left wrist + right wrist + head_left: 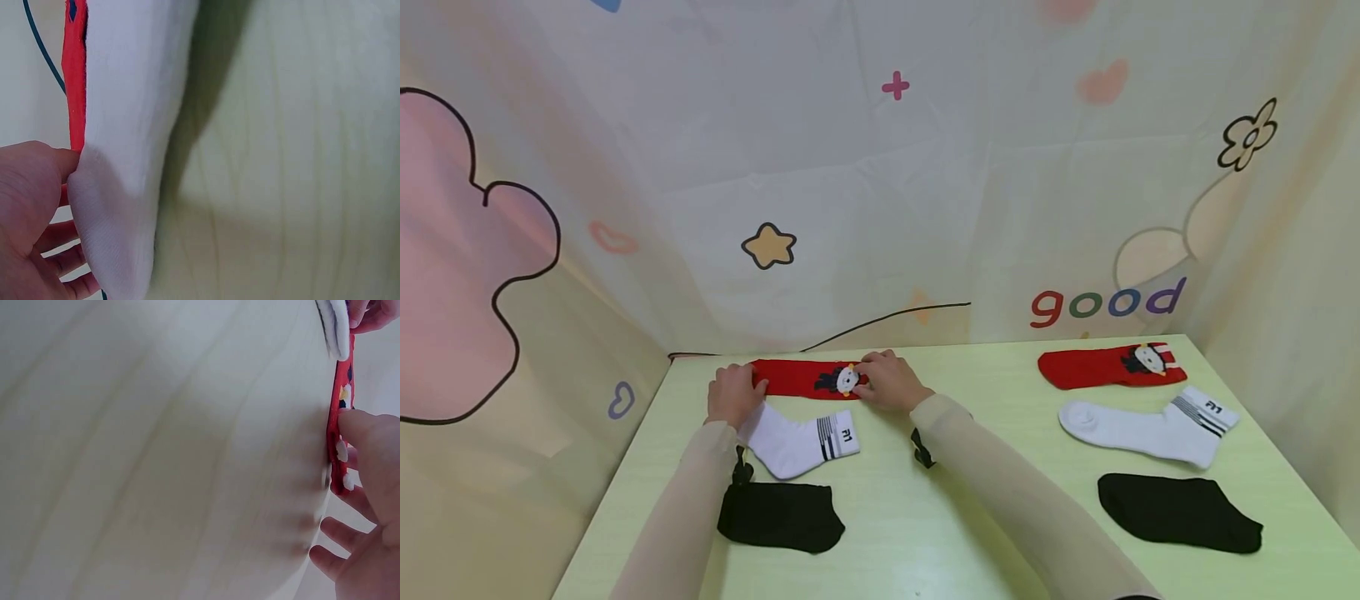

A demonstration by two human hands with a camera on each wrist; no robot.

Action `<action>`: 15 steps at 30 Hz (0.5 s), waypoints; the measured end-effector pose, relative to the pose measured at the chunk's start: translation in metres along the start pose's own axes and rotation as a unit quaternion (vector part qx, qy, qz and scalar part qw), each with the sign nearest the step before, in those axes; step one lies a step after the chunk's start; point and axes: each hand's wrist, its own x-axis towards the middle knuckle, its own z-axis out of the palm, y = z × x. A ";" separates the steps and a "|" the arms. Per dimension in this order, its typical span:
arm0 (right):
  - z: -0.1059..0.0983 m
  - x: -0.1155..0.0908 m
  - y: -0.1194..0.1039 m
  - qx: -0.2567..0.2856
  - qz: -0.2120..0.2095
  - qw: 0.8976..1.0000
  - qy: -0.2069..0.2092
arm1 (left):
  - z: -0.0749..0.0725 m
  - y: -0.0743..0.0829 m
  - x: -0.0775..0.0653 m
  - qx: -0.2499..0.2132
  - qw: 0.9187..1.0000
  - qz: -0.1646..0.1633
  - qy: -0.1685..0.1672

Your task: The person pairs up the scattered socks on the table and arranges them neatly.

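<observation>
A red sock (793, 379) with a cartoon figure near its cuff lies flat at the table's back left. My left hand (732, 395) pinches its left end, and my right hand (891, 382) pinches the cuff end. Just in front lies a white sock (797, 440) with dark stripes, its toe partly behind the left hand. In the left wrist view, the left thumb (70, 161) is on the red sock's edge beside the white sock (125, 156). The right wrist view has the right thumb (353, 422) over the red sock (335, 434), other fingers beyond it.
A black sock (781, 517) lies nearest me on the left. Along the table's right side lie another red sock (1086, 368), white sock (1127, 429) and black sock (1172, 511). A printed curtain (850, 183) hangs behind the table (985, 500).
</observation>
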 end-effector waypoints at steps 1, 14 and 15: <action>0.000 0.000 0.000 -0.001 0.000 1.000 0.000 | 0.000 0.000 0.000 0.001 1.000 0.000 0.000; -0.002 0.000 -0.006 0.020 -0.026 0.999 0.029 | -0.005 0.002 0.002 0.010 1.000 0.016 0.015; -0.002 0.000 -0.006 0.018 -0.030 0.999 0.031 | -0.004 0.001 0.002 0.006 1.000 0.017 0.019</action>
